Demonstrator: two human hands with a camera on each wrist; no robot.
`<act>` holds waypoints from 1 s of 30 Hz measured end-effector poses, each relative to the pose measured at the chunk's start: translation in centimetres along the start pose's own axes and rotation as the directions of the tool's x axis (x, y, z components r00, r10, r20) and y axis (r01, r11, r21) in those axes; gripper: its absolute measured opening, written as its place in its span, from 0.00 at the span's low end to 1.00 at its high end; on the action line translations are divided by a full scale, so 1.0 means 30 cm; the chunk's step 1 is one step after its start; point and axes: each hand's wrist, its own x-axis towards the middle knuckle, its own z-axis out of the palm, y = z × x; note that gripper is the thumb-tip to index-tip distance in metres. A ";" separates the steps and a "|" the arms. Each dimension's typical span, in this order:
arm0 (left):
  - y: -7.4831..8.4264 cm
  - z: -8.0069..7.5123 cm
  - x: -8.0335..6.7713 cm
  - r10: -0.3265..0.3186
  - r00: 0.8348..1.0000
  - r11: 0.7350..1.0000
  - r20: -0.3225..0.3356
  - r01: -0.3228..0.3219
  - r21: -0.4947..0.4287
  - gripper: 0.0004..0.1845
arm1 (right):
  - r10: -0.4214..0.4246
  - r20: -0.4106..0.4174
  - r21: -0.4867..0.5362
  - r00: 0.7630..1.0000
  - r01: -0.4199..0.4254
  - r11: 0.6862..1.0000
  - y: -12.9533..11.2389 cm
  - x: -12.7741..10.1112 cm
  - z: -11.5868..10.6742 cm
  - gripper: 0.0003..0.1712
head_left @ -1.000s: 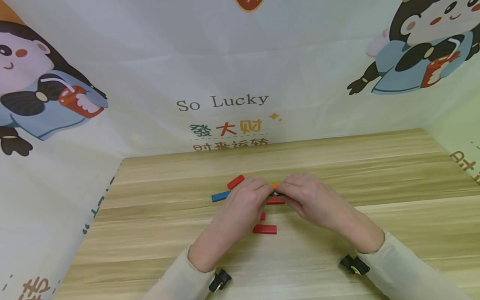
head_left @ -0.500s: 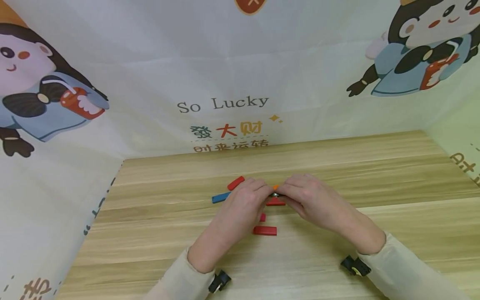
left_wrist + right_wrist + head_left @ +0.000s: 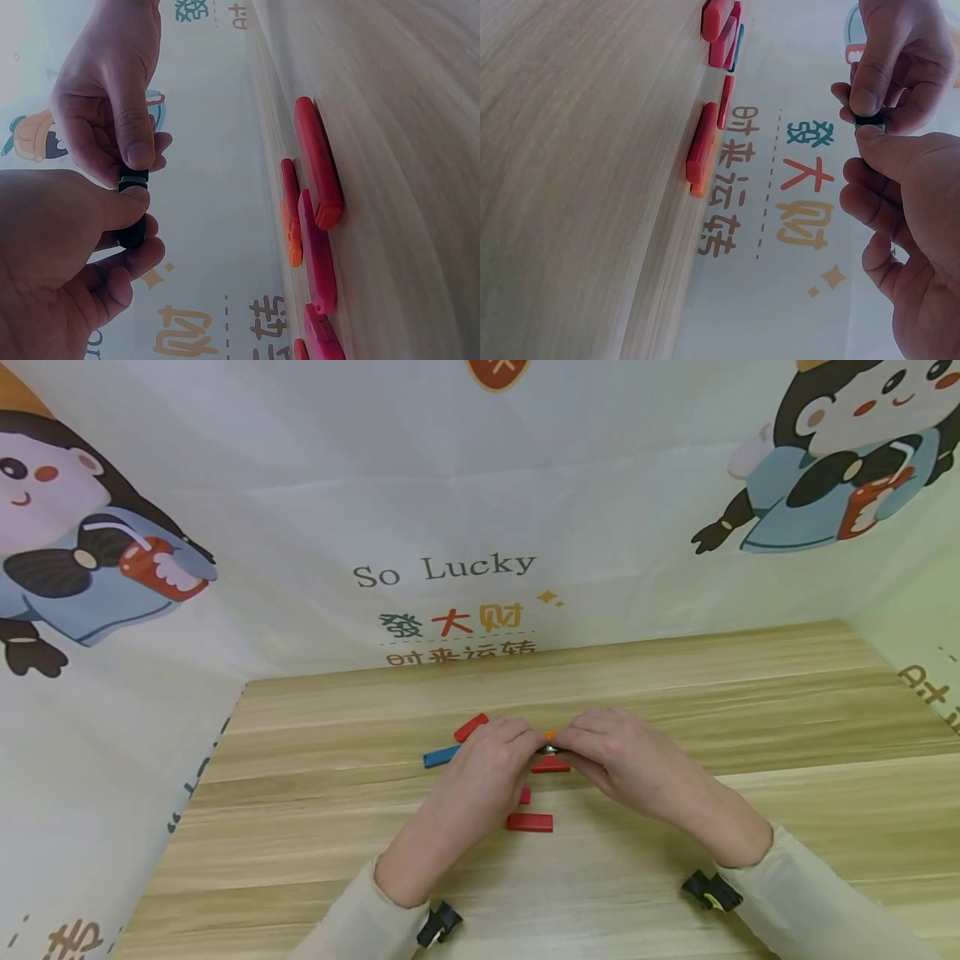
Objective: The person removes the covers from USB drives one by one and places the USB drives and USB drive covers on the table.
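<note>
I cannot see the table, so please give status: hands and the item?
Left hand and right hand both pinch a small dark piece above table. Red blocks lie below, untouched.

Table (image 3: 750, 710): pale wood grain, with printed sheets standing along its far, left and right edges.
Far sheet (image 3: 450, 485): white, reads "So Lucky" (image 3: 445, 567) above coloured Chinese characters.
Cartoon figures: one at the left (image 3: 82, 552), one at the far right corner (image 3: 832, 460), each in blue with a red cup.
Blue piece (image 3: 441, 756): flat, mid-table.
Red pieces: one just beyond the blue (image 3: 471, 727), one toward the near edge (image 3: 529, 822).
</note>
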 end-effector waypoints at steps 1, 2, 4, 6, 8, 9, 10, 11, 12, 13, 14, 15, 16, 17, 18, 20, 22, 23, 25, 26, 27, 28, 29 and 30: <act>0.000 0.000 0.000 -0.001 1.000 1.000 0.000 0.001 -0.001 0.05 | -0.001 0.001 0.000 1.000 0.001 1.000 0.000 0.000 -0.001 0.12; 0.000 0.000 0.000 -0.003 1.000 1.000 0.001 0.003 -0.002 0.05 | -0.001 0.002 -0.001 1.000 0.001 1.000 0.000 0.001 -0.001 0.12; 0.001 -0.001 0.000 -0.006 1.000 1.000 0.003 0.006 -0.004 0.05 | -0.001 0.003 -0.003 1.000 0.001 1.000 0.001 0.001 -0.001 0.12; 0.002 -0.001 -0.001 -0.010 1.000 1.000 0.009 0.010 -0.005 0.05 | 0.001 0.003 -0.005 1.000 -0.001 1.000 0.001 0.000 -0.001 0.11; 0.002 -0.001 -0.001 -0.013 1.000 1.000 0.014 0.013 -0.007 0.05 | 0.002 0.002 -0.005 1.000 -0.002 1.000 0.002 0.000 -0.001 0.11; 0.003 -0.002 -0.001 -0.015 1.000 1.000 0.014 0.015 -0.008 0.05 | 0.002 0.001 -0.005 1.000 -0.002 1.000 0.002 0.000 0.000 0.11; 0.003 -0.002 -0.002 -0.018 1.000 1.000 0.015 0.018 -0.009 0.05 | 0.004 0.000 -0.005 1.000 -0.004 1.000 0.002 0.000 0.000 0.11; 0.002 -0.001 -0.002 -0.020 1.000 1.000 0.015 0.021 -0.011 0.06 | 0.005 -0.001 -0.004 1.000 -0.005 1.000 0.003 0.000 0.001 0.12; 0.001 -0.001 -0.002 -0.022 1.000 1.000 0.013 0.023 -0.012 0.06 | 0.007 -0.001 -0.003 1.000 -0.007 1.000 0.003 -0.001 0.001 0.12; 0.001 -0.001 -0.002 -0.024 1.000 1.000 0.011 0.024 -0.012 0.06 | 0.008 -0.001 -0.002 1.000 -0.008 1.000 0.003 0.000 0.001 0.12; 0.000 -0.001 -0.002 -0.024 1.000 1.000 0.009 0.024 -0.013 0.07 | 0.011 -0.001 -0.002 1.000 -0.011 1.000 0.004 0.000 0.001 0.12; 0.000 -0.001 -0.003 -0.025 1.000 1.000 0.007 0.025 -0.012 0.07 | 0.013 -0.001 -0.001 1.000 -0.013 1.000 0.004 0.000 0.001 0.12; -0.001 -0.001 -0.003 -0.025 1.000 1.000 0.005 0.025 -0.013 0.07 | 0.015 -0.001 0.000 1.000 -0.015 1.000 0.005 0.000 0.001 0.12; -0.001 -0.001 -0.003 -0.023 1.000 1.000 0.003 0.023 -0.013 0.07 | 0.017 0.000 0.002 1.000 -0.017 1.000 0.005 0.000 0.001 0.12; -0.001 -0.001 -0.003 -0.021 1.000 1.000 0.001 0.021 -0.013 0.07 | 0.018 -0.001 0.002 1.000 -0.018 1.000 0.005 0.000 0.001 0.12; -0.002 -0.002 -0.003 -0.018 1.000 1.000 -0.002 0.018 -0.013 0.06 | 0.020 -0.001 0.006 1.000 -0.020 1.000 0.006 0.000 0.002 0.12; -0.003 -0.002 -0.003 -0.014 1.000 1.000 -0.005 0.014 -0.011 0.06 | 0.020 -0.002 0.008 1.000 -0.020 1.000 0.006 0.000 0.002 0.13; -0.004 -0.002 -0.003 -0.014 1.000 1.000 -0.008 0.014 -0.007 0.06 | 0.021 -0.004 0.010 1.000 -0.021 1.000 0.007 0.000 0.001 0.13; -0.007 -0.004 -0.005 -0.018 1.000 1.000 -0.018 0.018 -0.006 0.06 | 0.026 -0.009 0.016 1.000 -0.026 1.000 0.008 -0.001 0.000 0.13; -0.009 -0.005 -0.005 -0.019 1.000 1.000 -0.024 0.018 -0.005 0.06 | 0.027 -0.012 0.019 1.000 -0.027 0.999 0.010 -0.001 -0.001 0.14; -0.010 -0.006 -0.005 -0.019 0.999 1.000 -0.029 0.019 -0.003 0.06 | 0.029 -0.016 0.022 0.999 -0.028 0.999 0.011 -0.001 -0.002 0.14; -0.011 -0.008 -0.005 -0.018 0.999 1.000 -0.035 0.018 -0.002 0.07 | 0.031 -0.018 0.024 0.999 -0.031 0.999 0.013 -0.001 -0.004 0.14; -0.012 -0.010 -0.004 -0.018 0.999 1.000 -0.039 0.018 -0.001 0.07 | 0.034 -0.020 0.026 0.999 -0.034 0.999 0.014 -0.001 -0.006 0.15; -0.013 -0.011 -0.003 -0.016 0.999 1.000 -0.041 0.016 -0.003 0.07 | 0.036 -0.021 0.026 0.999 -0.035 0.999 0.014 -0.001 -0.008 0.15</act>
